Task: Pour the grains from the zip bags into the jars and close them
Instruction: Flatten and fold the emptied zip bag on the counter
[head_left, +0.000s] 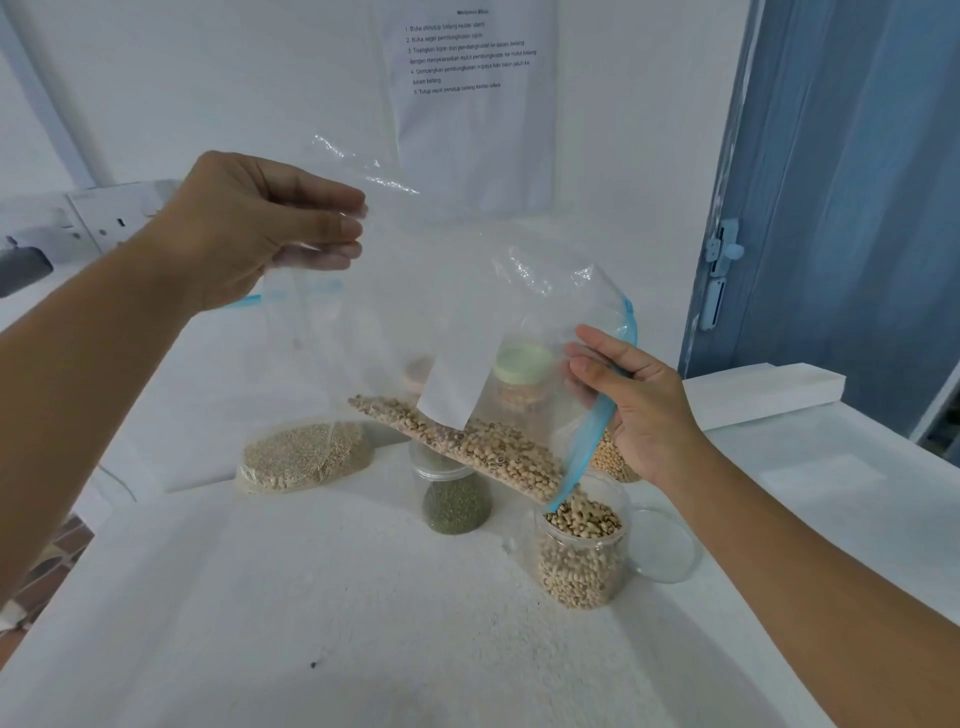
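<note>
A clear zip bag (457, 291) with a blue zip strip hangs tilted above the table. My left hand (244, 228) pinches its upper left corner. My right hand (639, 410) grips the bag by the blue zip edge at the lower right. Pale beans (483, 447) slide along the bag's lower edge and spill from its mouth into an open clear jar (582, 556), which is nearly full of the same beans. The jar's clear lid (665, 545) lies on the table just right of it.
A jar of green grains (456, 499) stands left of the open jar. Behind are a bag of small pale grains (304, 457), a green-lidded jar (519, 379) and a jar of yellow beans (610, 460). A printed sheet (472, 78) hangs on the wall; a blue door (841, 208) is at right.
</note>
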